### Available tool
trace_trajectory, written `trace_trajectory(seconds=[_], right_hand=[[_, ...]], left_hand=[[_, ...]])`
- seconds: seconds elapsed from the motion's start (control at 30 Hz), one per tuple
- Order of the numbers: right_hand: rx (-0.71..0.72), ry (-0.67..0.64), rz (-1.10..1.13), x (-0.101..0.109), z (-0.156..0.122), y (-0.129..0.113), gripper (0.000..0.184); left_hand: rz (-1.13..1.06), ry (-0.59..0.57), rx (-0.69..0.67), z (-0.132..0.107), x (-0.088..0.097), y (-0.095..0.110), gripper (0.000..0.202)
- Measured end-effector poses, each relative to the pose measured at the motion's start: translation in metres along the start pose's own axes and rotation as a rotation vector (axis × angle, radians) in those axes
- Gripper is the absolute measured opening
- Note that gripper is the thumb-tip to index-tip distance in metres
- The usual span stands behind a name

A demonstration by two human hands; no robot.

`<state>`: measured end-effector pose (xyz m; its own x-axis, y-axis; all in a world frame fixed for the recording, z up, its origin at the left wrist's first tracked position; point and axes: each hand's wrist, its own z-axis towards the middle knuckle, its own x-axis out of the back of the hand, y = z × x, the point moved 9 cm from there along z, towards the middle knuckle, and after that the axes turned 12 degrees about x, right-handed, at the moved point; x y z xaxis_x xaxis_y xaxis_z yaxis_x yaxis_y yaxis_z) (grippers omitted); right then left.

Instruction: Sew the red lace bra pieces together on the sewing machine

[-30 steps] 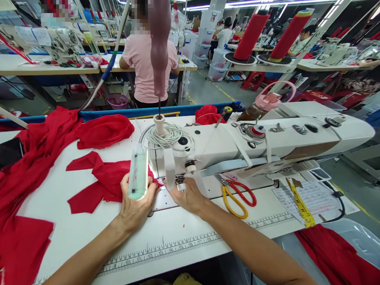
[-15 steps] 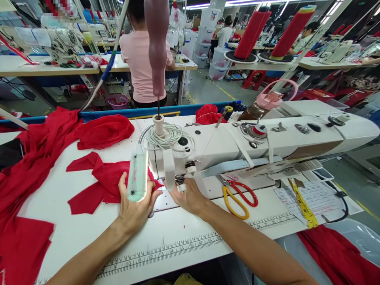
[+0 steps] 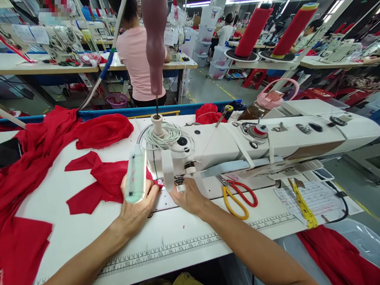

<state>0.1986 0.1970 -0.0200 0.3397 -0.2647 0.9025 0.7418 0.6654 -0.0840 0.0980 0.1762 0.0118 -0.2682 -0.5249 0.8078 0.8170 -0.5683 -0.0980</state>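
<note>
A white sewing machine (image 3: 267,146) lies across the table in front of me. My left hand (image 3: 135,211) rests on a red fabric piece (image 3: 102,180) just left of the needle, partly behind the machine's pale green lamp (image 3: 135,174); its fingers press the cloth flat. On the right side of the needle, my right hand (image 3: 188,198) has its fingertips at the presser foot (image 3: 179,183), hidden behind the machine head. The seam area under the needle is mostly covered.
Scissors (image 3: 236,198) with a red and a yellow handle lie right of my hand, beside a yellow tape measure (image 3: 303,206) and a printed sheet. Red cloth (image 3: 38,146) piles up at the left. Two red thread cones (image 3: 252,31) stand behind. A person in pink (image 3: 139,63) works at the far table.
My left hand has shifted slightly on the red fabric near the needle; the right hand stays at the presser foot. The view has drifted a little.
</note>
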Motion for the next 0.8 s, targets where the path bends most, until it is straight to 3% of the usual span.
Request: trace_trajectory(seconds=[0.17,0.33,0.53,0.73,0.8], right_hand=[[0.009,0.015,-0.01,-0.001,-0.001,-0.001,0.015],[0.032,0.034,-0.044,0.004,-0.002,-0.002,0.013],[0.026,0.057,-0.11,0.008,-0.003,-0.003,0.028],[0.08,0.012,-0.159,0.005,-0.002,-0.013,0.017],[0.1,-0.014,-0.171,0.005,-0.002,-0.017,0.025]], left_hand=[[-0.068,-0.029,0.074,0.003,-0.001,-0.006,0.011],[-0.144,-0.033,0.042,0.011,0.005,0.0,0.012],[-0.242,-0.076,0.035,0.012,0.003,-0.002,0.014],[-0.228,-0.091,0.071,0.009,-0.003,-0.006,0.02],[-0.229,-0.088,0.093,0.008,-0.003,-0.007,0.021]])
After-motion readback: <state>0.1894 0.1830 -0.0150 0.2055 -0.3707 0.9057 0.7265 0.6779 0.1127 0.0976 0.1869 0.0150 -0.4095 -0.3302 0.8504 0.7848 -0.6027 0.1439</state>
